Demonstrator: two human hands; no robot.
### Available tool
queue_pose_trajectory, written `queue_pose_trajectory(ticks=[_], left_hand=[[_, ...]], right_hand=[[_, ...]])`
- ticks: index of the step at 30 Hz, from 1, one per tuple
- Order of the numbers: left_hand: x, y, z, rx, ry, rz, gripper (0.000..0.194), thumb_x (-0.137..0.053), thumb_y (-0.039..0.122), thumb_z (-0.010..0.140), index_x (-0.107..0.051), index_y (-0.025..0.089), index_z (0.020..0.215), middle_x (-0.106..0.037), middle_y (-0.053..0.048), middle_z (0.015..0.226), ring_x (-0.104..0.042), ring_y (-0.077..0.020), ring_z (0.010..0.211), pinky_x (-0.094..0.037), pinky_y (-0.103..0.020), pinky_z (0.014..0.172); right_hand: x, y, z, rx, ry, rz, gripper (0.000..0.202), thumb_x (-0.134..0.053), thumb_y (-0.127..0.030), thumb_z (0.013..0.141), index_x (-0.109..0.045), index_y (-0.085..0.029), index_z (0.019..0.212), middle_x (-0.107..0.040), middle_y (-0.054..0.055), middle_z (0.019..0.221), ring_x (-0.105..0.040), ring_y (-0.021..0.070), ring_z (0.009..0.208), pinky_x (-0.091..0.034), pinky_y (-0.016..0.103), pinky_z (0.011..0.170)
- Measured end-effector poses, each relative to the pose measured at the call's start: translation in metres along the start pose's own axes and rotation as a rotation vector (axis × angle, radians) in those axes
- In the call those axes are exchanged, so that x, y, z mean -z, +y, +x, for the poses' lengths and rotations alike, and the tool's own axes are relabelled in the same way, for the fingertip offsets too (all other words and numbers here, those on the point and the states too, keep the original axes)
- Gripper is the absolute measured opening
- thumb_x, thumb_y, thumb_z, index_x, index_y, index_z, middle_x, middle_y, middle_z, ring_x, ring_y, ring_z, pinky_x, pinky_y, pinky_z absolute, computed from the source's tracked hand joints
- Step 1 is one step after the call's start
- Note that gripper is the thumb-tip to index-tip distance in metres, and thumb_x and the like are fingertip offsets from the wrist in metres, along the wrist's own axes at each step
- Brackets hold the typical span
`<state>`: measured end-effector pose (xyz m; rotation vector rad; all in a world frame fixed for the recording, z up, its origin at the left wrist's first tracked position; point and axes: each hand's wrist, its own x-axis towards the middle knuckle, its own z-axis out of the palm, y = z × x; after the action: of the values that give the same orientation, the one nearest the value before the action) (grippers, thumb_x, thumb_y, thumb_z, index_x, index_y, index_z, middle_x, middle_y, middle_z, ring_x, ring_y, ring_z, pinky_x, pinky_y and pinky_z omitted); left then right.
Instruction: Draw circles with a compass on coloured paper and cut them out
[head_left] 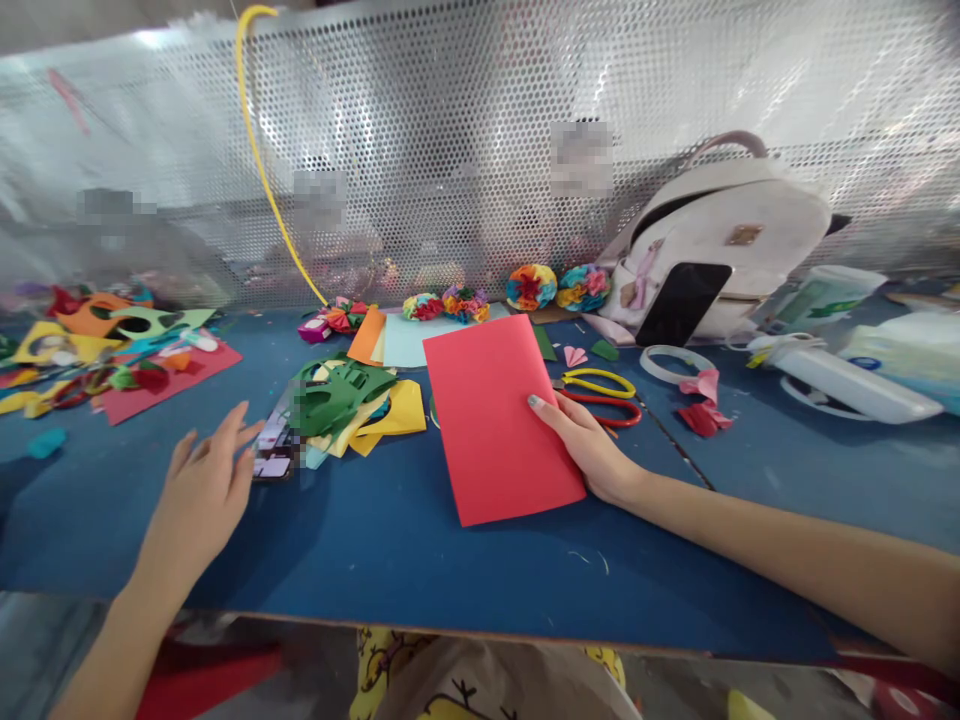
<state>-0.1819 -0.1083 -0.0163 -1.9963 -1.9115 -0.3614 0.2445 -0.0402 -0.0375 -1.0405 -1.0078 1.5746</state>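
A sheet of red paper [499, 430] is held up over the blue table by my right hand [600, 450]. The thumb lies on its front face and the other fingers are behind it. My left hand [206, 480] hovers at the left with its fingers spread and holds nothing. Just beyond those fingers lies a phone [274, 445] with a lit screen. Beside the phone is a pile of cut green paper [341, 395] on yellow paper [401, 410]. Scissors with yellow and red handles [600, 382] lie behind my right hand, their blades partly hidden by the red sheet.
Several colourful paper flowers [531, 287] line the perforated metal panel [450, 130]. A white backpack [727, 220] with a black phone [686, 300] leaning on it stands back right. Nearby are a tape roll [675, 364] and a white glue gun [847, 375]. Paper scraps [150, 370] cover the left.
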Motion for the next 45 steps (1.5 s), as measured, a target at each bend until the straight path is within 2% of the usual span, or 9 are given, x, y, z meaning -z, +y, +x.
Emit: queue_pose_trajectory(ticks=[6,11,17,21,26,32,35,40,45], left_hand=[[-0.005,0.004,0.003,-0.016,-0.026,0.015,0.060,-0.031,0.028,0.108,-0.021,0.016,0.166,-0.079,-0.014,0.126,-0.069,-0.0359,0.129,-0.035,-0.062,0.122],[-0.003,0.005,0.002,0.031,-0.013,-0.015,0.061,-0.031,0.033,0.109,-0.016,0.019,0.166,-0.068,-0.019,0.145,-0.064,-0.0381,0.135,-0.033,-0.065,0.123],[0.006,0.021,0.007,0.059,0.025,-0.221,0.057,-0.035,0.037,0.106,-0.039,0.010,0.156,-0.051,-0.024,0.160,-0.047,-0.0388,0.151,-0.030,-0.058,0.127],[0.012,0.049,0.007,0.060,0.019,-0.517,0.056,-0.042,0.045,0.106,-0.044,0.021,0.156,-0.048,-0.015,0.165,-0.041,-0.0351,0.155,-0.031,-0.056,0.128],[0.002,0.098,0.006,0.054,-0.234,-1.254,0.060,-0.056,0.046,0.106,-0.038,0.034,0.162,-0.037,-0.005,0.173,-0.032,-0.0268,0.160,-0.028,-0.044,0.132],[-0.012,0.146,0.028,0.282,-0.625,-1.908,0.061,-0.078,0.046,0.093,-0.060,0.026,0.147,-0.060,-0.012,0.155,-0.050,-0.0310,0.150,-0.042,-0.044,0.124],[-0.008,0.164,0.038,0.261,-0.797,-2.029,0.053,-0.081,0.044,0.091,-0.068,0.023,0.138,-0.065,-0.013,0.150,-0.057,-0.0317,0.144,-0.046,-0.043,0.120],[-0.006,0.186,0.048,0.201,-0.861,-2.018,0.057,-0.088,0.048,0.084,-0.071,0.023,0.132,-0.065,-0.013,0.150,-0.061,-0.0326,0.139,-0.052,-0.042,0.112],[-0.016,0.208,0.056,0.384,-0.898,-2.016,0.069,-0.099,0.046,0.068,-0.074,0.016,0.125,-0.076,-0.017,0.131,-0.071,-0.0363,0.123,-0.057,-0.045,0.104]], right_hand=[[0.002,0.001,0.002,-0.005,0.012,-0.011,0.039,-0.075,-0.049,0.092,-0.071,-0.028,0.125,-0.082,0.007,0.114,-0.080,0.0296,0.098,-0.068,0.043,0.086],[0.000,0.000,0.000,-0.027,0.016,0.001,0.038,-0.074,-0.047,0.093,-0.071,-0.028,0.126,-0.083,0.007,0.113,-0.081,0.0292,0.096,-0.069,0.043,0.086],[0.000,-0.001,-0.001,-0.044,0.032,-0.004,0.038,-0.074,-0.047,0.093,-0.071,-0.028,0.126,-0.083,0.007,0.111,-0.081,0.0299,0.097,-0.069,0.044,0.087],[0.000,0.000,0.000,-0.026,0.022,-0.009,0.038,-0.075,-0.049,0.092,-0.072,-0.028,0.125,-0.083,0.006,0.109,-0.081,0.0307,0.096,-0.069,0.044,0.085],[-0.001,-0.001,0.001,-0.015,0.029,-0.011,0.037,-0.074,-0.048,0.092,-0.072,-0.028,0.122,-0.083,0.007,0.109,-0.081,0.0314,0.096,-0.070,0.044,0.083],[0.001,-0.001,0.002,-0.041,0.052,0.010,0.036,-0.076,-0.048,0.091,-0.072,-0.028,0.120,-0.083,0.007,0.109,-0.081,0.0289,0.092,-0.069,0.040,0.080],[0.003,0.000,0.001,-0.048,0.046,0.018,0.034,-0.077,-0.050,0.090,-0.073,-0.028,0.116,-0.083,0.006,0.109,-0.081,0.0290,0.091,-0.069,0.039,0.077],[0.003,0.001,0.001,-0.049,0.030,0.050,0.030,-0.079,-0.048,0.089,-0.073,-0.029,0.110,-0.083,0.005,0.107,-0.081,0.0275,0.089,-0.068,0.036,0.074],[0.003,-0.001,0.000,-0.056,0.034,0.054,0.033,-0.078,-0.048,0.090,-0.072,-0.028,0.115,-0.083,0.006,0.109,-0.081,0.0261,0.087,-0.068,0.033,0.071]])
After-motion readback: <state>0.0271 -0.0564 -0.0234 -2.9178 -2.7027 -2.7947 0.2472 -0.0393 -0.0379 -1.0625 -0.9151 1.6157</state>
